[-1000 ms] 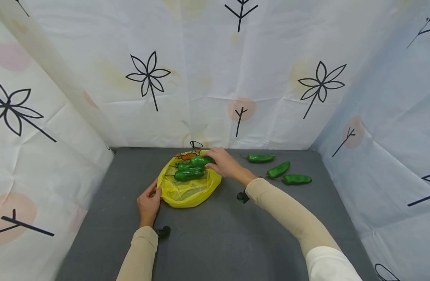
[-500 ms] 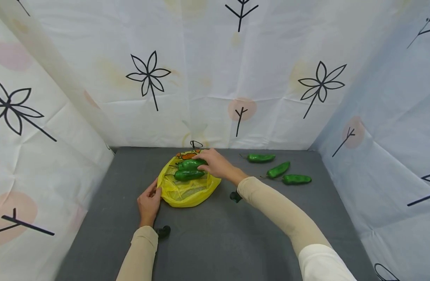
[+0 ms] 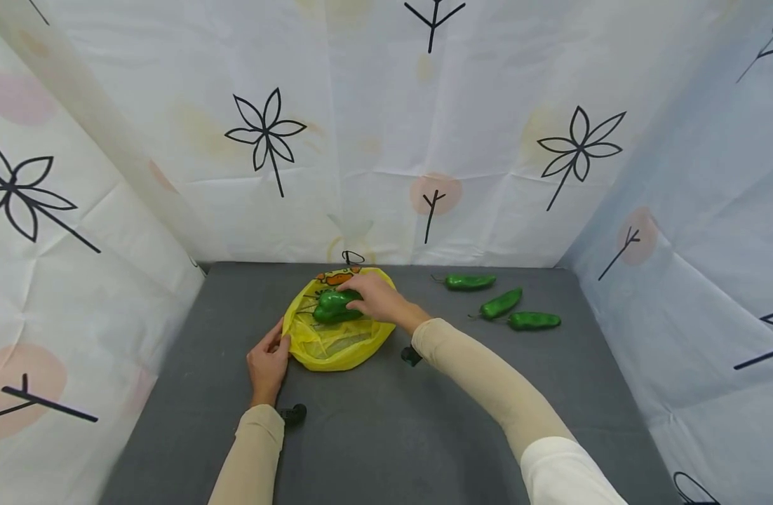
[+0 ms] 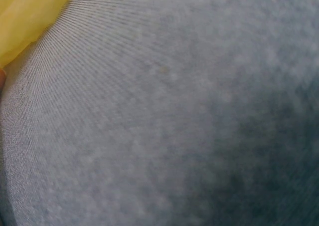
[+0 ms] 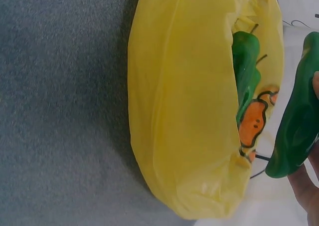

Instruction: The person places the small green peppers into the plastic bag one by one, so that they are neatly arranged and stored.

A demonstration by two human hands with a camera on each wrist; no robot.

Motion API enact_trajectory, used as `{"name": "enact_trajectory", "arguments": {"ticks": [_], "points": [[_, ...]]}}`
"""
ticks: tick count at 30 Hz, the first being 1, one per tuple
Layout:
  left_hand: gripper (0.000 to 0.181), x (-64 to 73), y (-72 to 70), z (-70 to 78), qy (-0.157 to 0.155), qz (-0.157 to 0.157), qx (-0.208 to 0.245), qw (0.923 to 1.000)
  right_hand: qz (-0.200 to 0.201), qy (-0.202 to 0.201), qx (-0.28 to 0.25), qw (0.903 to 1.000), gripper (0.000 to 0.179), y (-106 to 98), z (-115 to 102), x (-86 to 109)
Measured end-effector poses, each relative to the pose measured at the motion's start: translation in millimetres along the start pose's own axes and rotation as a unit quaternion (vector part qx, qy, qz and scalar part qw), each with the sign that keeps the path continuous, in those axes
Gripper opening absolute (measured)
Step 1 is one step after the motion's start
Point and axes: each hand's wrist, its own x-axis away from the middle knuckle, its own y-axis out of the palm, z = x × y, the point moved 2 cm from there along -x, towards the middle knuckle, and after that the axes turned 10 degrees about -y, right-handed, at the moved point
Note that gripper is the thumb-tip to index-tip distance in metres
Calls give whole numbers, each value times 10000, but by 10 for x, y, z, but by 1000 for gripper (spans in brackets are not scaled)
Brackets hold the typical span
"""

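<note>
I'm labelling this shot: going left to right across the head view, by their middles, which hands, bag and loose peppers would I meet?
Left hand, yellow bag, right hand, farthest loose pepper, slanted loose pepper, nearest loose pepper.

Gray tabletop (image 3: 374, 449), white flower-printed backdrop (image 3: 367, 105)

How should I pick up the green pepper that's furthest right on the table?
I'd pinch that green pepper around its middle, from above: it's long and lies on its side, and the neighbouring pepper sits close on its left.
</note>
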Motion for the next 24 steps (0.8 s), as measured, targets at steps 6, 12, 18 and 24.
{"name": "enact_trajectory", "arguments": {"ticks": [6,12,18,24], "points": [[36,-8,0,-5,29,-22,-32,10000,-231,9,154,9996,42,93,-43,-61],[37,-3,-9,-10,-16,18,-52,10000,-320,141,43,9994,42,174,-67,-79],[35,-23,1,-6,27,68,-92,9999,-411,267,-11,9988,42,251,-66,-98],[35,-22,-5,-17,34,72,-99,9999,-384,444,-54,9983,42,339,-67,-109]]}}
